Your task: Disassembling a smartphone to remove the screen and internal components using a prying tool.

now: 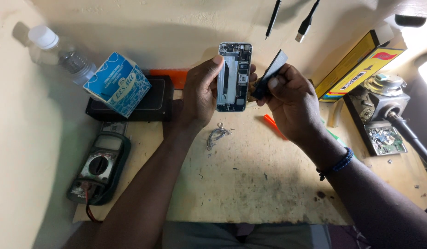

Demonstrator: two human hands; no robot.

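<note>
Left hand (pixel 200 92) holds an opened silver smartphone body with its circuit boards and metal shields exposed (pixel 234 77), upright above the far middle of the worktop (pixel 250 184). Fingers are clamped on it: thumb on the left edge, the others wrapped behind, tips showing at the right edge.

Right hand (pixel 291 101) sits just right of the phone body. Its fingers are closed on a flat black rectangular part (pixel 272 73), tilted, upper end pointing far-right, lower end close to the phone's right edge. Cannot tell whether part and phone touch. A blue beaded bracelet (pixel 338 163) is on the right wrist.

On the worktop below the phone: a small tangle of silvery wire (pixel 216 136). An orange plastic pry stick (pixel 274 125) lies partly under the right hand.

Left side: clear plastic bottle with white cap (pixel 61 53), lying at the far left; blue-and-white cardboard tissue box (pixel 117 84), tilted, resting on a flat black case (pixel 151 103); contents of both not visible. Nearer, a dark green-cased multimeter with round dial (pixel 99 167).

Right side: yellow and black long cardboard boxes (pixel 356 69), closed. Beside them a black open tray (pixel 383 138) holding a small green circuit board and loose bits.

Two black cable ends (pixel 305 23) hang at the far wall.
</note>
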